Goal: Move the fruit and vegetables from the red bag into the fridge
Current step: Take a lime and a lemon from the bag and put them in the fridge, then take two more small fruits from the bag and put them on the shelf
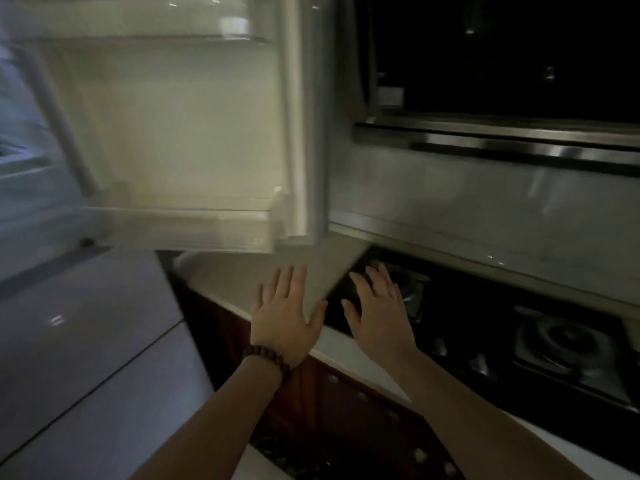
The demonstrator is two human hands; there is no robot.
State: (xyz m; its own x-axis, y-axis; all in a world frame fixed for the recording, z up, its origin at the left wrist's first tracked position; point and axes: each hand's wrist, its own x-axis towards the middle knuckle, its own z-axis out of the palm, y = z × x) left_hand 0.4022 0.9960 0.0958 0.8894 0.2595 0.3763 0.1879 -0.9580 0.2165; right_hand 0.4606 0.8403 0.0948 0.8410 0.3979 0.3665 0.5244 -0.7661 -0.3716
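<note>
Two bare hands reach forward over the table [242,282], both with fingers spread straight and holding nothing. The left hand [285,317], with a dark bead bracelet [266,356] at the wrist, hovers above the pale table near its front edge. The right hand [377,313] is just beside it, over the left end of the black stove [485,341] set into the table. Whether either hand touches the surface below cannot be told.

The fridge door [166,126] stands open above the table's left end, its pale inner side and clear door shelves [194,226] facing the camera. The shelves that show hold nothing visible. The fridge's grey lower front [86,341] fills the lower left. No red bag, fruit or vegetables appear in view.

A metal range hood [502,140] hangs above the stove, and dark red cabinet fronts [329,410] run below the table's front edge. The picture is blurred, and no brand, label or writing can be read anywhere.
</note>
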